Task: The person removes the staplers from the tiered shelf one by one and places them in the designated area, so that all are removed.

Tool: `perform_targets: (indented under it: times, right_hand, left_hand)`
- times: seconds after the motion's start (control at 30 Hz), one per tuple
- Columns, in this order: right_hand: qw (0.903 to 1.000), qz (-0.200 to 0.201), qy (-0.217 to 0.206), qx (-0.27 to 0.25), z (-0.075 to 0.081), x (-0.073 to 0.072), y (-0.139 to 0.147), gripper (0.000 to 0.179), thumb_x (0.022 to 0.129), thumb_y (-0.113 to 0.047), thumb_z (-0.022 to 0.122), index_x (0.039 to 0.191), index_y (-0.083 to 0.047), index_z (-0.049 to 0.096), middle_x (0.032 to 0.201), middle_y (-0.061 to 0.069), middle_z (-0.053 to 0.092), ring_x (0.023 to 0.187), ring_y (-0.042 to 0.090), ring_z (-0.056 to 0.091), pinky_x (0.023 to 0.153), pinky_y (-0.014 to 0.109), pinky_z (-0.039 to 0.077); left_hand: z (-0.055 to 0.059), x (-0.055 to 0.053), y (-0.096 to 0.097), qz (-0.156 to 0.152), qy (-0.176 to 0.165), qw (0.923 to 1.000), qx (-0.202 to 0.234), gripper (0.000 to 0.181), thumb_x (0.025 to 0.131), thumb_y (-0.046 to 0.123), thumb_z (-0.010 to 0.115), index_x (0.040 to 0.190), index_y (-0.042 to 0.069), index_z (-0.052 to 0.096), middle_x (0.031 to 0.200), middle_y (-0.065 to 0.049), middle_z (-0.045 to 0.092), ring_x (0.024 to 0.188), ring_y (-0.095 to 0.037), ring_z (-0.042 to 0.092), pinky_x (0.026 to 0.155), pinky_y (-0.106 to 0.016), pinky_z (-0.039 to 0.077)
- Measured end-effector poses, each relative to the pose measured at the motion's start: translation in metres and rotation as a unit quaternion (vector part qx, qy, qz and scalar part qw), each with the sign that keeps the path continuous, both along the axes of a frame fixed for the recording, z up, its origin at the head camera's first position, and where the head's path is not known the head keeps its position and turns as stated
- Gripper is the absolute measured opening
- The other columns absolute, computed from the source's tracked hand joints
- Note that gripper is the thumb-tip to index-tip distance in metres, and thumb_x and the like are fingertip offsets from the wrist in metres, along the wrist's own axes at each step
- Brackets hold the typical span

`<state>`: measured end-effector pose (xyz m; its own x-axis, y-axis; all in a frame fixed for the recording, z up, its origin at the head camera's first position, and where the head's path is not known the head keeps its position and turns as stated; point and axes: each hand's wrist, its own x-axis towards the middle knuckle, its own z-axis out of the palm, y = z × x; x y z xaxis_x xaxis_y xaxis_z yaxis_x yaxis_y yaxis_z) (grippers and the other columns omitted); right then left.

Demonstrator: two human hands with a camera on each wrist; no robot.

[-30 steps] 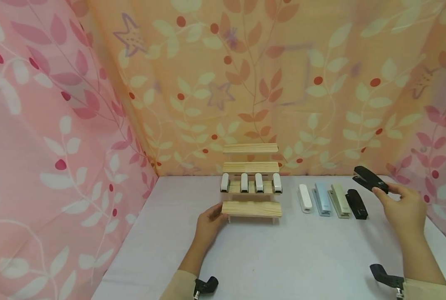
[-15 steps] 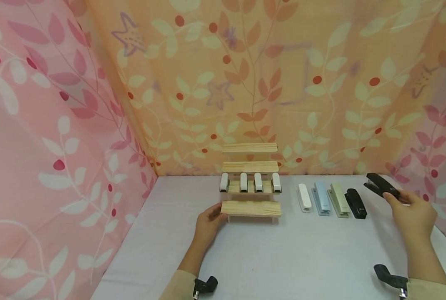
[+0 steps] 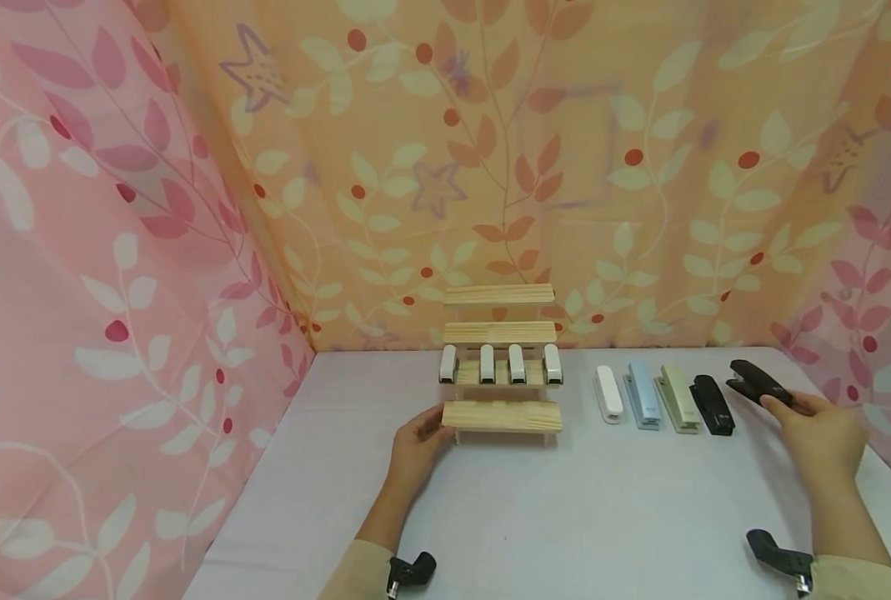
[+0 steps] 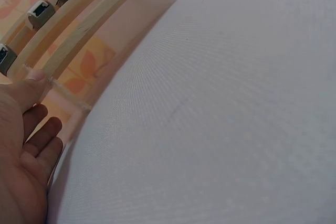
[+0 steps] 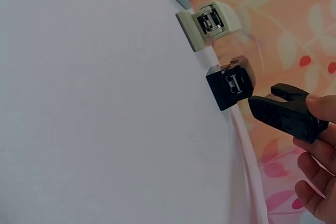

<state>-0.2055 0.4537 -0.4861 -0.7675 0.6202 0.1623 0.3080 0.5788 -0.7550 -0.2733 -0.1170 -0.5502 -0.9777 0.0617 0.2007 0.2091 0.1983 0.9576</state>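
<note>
My right hand [image 3: 823, 437] pinches a black stapler [image 3: 760, 383] at its rear end, thumb against fingers; its front gapes, apparently clear of the desk [image 3: 565, 517], just beside a second black stapler [image 3: 713, 406]. Left thumb and fingers [image 3: 413, 454] grip the left end of the wooden rack [image 3: 502, 417]'s lowest board. Assessed risks: held by one end, the stapler could pivot or slip; leftward drift could knock its neighbour; a left-hand tug could topple the rack's white-topped objects [image 3: 517, 363].

Rack [image 3: 502, 416] left, stapler row [image 3: 679, 397] right, curtain [image 3: 385, 167] behind
</note>
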Motion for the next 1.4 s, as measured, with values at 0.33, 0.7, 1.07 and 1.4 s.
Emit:
perform_targets:
  times: [0.33,0.7,1.07,1.4]
  right_hand:
    - [0.9997,0.015,-0.011,0.018,-0.016,0.001,0.009,0.062,0.098,-0.039,0.068,0.134,0.010,0.059,0.134,0.035,0.055,0.129,0.059,0.041,0.104,0.070,0.028]
    - [0.9971,0.044,-0.049,0.038,-0.015,-0.001,0.008,0.067,0.096,-0.042,0.071,0.130,0.014,0.059,0.135,0.038,0.054,0.123,0.059,0.044,0.093,0.065,0.036]
    - [0.9889,0.083,-0.105,0.066,-0.015,-0.001,0.012,0.070,0.091,-0.050,0.074,0.119,0.013,0.062,0.122,0.040,0.058,0.103,0.054,0.051,0.069,0.045,0.036]
    - [0.9787,0.104,-0.151,0.092,-0.018,-0.004,0.015,0.072,0.089,-0.049,0.075,0.122,0.013,0.059,0.124,0.041,0.055,0.105,0.059,0.049,0.078,0.064,0.044]
  left_hand:
    - [-0.002,0.001,0.005,-0.012,0.000,0.9998,0.015,0.054,0.088,0.025,0.081,0.137,0.008,0.064,0.138,-0.010,0.066,0.127,-0.025,0.063,0.103,-0.026,0.054]
    - [0.000,0.001,0.004,-0.007,0.004,0.9999,0.010,0.057,0.087,0.030,0.082,0.137,0.010,0.065,0.138,-0.008,0.066,0.127,-0.024,0.063,0.104,-0.026,0.053]
    - [0.000,0.000,0.001,-0.007,0.005,0.9998,0.015,0.055,0.088,0.027,0.081,0.138,0.009,0.064,0.138,-0.009,0.066,0.126,-0.025,0.063,0.104,-0.028,0.054]
    - [0.002,0.001,0.001,-0.003,0.006,1.0000,0.004,0.056,0.088,0.028,0.080,0.138,0.010,0.064,0.137,-0.009,0.067,0.126,-0.024,0.064,0.103,-0.026,0.054]
